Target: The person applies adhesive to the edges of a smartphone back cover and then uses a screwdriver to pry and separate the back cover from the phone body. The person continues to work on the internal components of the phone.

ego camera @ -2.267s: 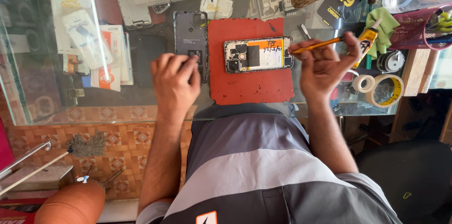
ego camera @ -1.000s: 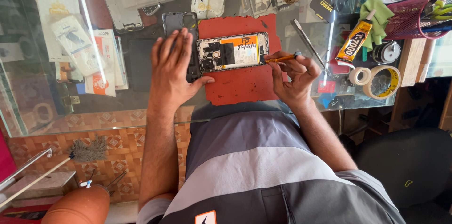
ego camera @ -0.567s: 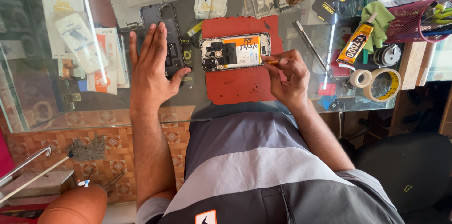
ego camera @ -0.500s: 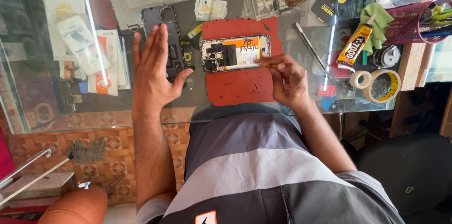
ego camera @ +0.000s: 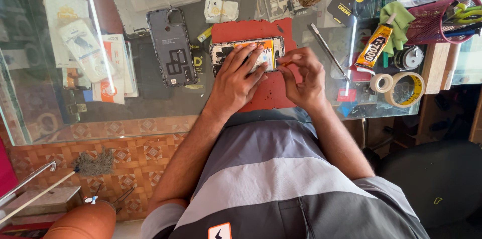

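A: Red mat (ego camera: 271, 96) sat centre frame on the glass table (ego camera: 150, 103); opened phone (ego camera: 271, 50) lay on it, top centre.

B: Hands?

A: Left hand (ego camera: 236, 81) was spread flat, released, pressing the phone down. Right hand (ego camera: 301, 78) was pinched on a thin orange tool (ego camera: 285, 63) at the phone's right end.

B: Handling?

A: Light, stiff, but the exposed insides looked fragile; I'd grip the 2 long edges. Back cover (ego camera: 171, 45) lay upper left, apart; glue tube (ego camera: 375, 44) upper right.

Daylight was bright and even; a white glare streak crossed the glass table (ego camera: 150, 113) toward ten o'clock. Edges bowed with wide-angle distortion; focus stayed sharp.
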